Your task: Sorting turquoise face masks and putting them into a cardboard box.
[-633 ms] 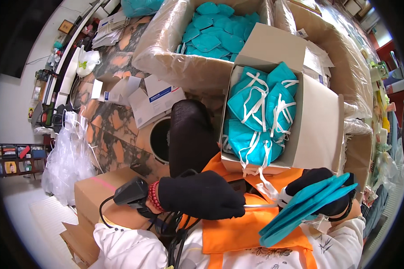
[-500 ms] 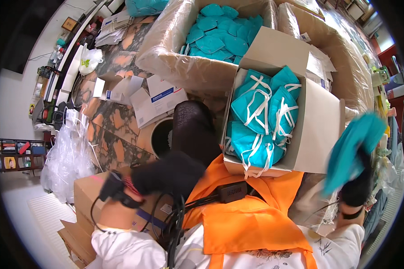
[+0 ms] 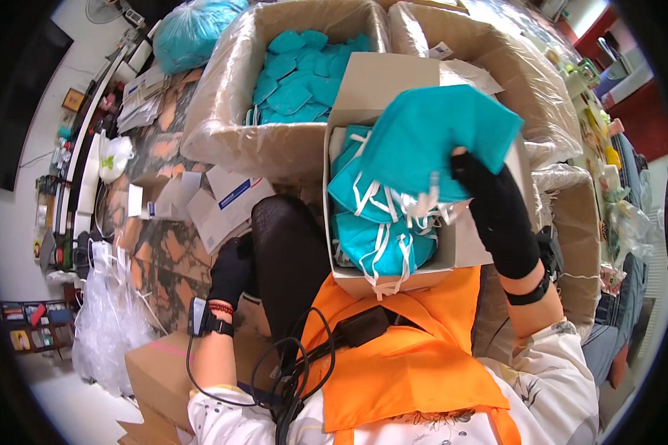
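Observation:
My right hand (image 3: 490,196), in a black fingerless glove, grips a teal face mask (image 3: 441,133) by its lower right side. The mask is raised over the small cardboard box (image 3: 384,65) that stands on my lap. Inside that box lie several teal masks (image 3: 375,241) with white straps; the held mask covers the upper right of the stack. Whether more than one mask is in my grip cannot be told. My left hand (image 3: 232,268), gloved in black too, is low beside my left knee (image 3: 280,222), its fingers hidden against the dark trouser leg.
Beyond the lap box stands a large plastic-lined carton (image 3: 215,141) with a heap of teal mask pieces (image 3: 300,81). Another lined carton (image 3: 497,55) is at the right. Flattened white boxes (image 3: 223,199) and a clear plastic bag (image 3: 107,319) lie left. Black cables (image 3: 304,363) hang at my waist.
My right hand has swung from the far right, bringing the mask over the lap box. My left hand has moved from above my lap down beside my knee. The view has shifted rightward.

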`<move>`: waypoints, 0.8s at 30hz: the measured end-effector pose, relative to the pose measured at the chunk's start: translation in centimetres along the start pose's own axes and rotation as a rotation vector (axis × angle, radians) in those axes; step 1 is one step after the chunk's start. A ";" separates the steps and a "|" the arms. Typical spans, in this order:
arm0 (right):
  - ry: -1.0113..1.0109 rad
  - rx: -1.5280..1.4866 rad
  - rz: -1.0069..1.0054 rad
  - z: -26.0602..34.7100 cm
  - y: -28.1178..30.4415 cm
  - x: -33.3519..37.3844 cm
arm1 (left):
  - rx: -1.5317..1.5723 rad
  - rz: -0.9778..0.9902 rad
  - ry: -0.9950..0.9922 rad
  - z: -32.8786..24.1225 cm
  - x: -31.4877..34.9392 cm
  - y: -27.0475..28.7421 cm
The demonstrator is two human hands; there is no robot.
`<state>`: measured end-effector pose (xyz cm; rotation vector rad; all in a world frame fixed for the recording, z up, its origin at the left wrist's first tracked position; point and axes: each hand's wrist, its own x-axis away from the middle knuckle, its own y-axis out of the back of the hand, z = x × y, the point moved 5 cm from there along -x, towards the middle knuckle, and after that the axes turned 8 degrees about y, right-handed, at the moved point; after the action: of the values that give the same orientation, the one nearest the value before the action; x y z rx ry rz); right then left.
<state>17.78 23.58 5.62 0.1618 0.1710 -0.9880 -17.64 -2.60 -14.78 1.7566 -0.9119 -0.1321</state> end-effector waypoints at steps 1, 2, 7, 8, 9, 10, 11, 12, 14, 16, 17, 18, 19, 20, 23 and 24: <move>-0.115 -0.091 0.005 -0.3 -0.3 -0.5 | 0.011 -0.153 -0.010 -0.2 -0.2 0.8; -0.108 -0.088 -0.002 0.2 -0.3 -0.9 | 0.141 -0.196 -0.111 -0.8 -0.5 1.4; -0.246 0.215 0.490 -0.5 -2.5 -1.3 | 0.797 0.185 -0.416 -16.1 2.8 7.5; -0.255 0.292 0.593 -0.7 -2.6 -1.4 | 0.976 0.289 -0.472 -18.7 3.8 7.1; -0.251 0.287 0.594 -0.4 -2.7 -1.9 | 1.150 0.386 -0.521 -20.8 4.9 7.1; -0.205 0.293 0.689 0.0 -3.4 -2.2 | 1.148 0.393 -0.526 -22.4 5.3 7.3; -0.159 0.300 0.781 0.5 -3.8 -2.4 | 0.958 0.483 -0.556 -24.3 5.8 7.0; -0.267 0.367 0.803 0.7 -3.8 -2.8 | 0.762 0.559 -0.580 -25.4 6.4 6.5; 0.045 0.362 0.427 0.9 -4.0 -3.8 | 0.814 0.491 -0.495 -25.4 6.6 5.3; 0.431 0.487 -0.074 2.8 -1.3 -4.4 | 1.184 0.597 -0.173 -26.2 7.2 5.3; 0.399 0.475 -0.114 3.6 -0.4 -3.8 | 1.180 0.594 -0.175 -26.0 7.0 4.9; 0.264 0.337 -0.111 3.3 -0.1 -3.0 | 1.130 0.472 -0.226 -25.3 6.7 4.8; 0.126 0.195 -0.109 2.9 0.1 -2.0 | 1.074 0.352 -0.273 -25.0 6.7 5.0; 0.047 0.113 -0.008 2.1 -0.6 -1.1 | 1.066 0.355 -0.277 -25.4 7.1 5.0; -0.056 0.089 0.152 -0.2 -2.4 0.7 | 1.271 0.387 -0.118 -25.0 7.1 3.9; -0.100 0.094 0.143 -0.3 -2.7 1.1 | 1.145 0.210 -0.279 -24.1 6.5 3.6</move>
<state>16.03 21.29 4.89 0.2073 0.0213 -0.8595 -2.81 11.45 -0.02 2.6948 -1.5416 0.3683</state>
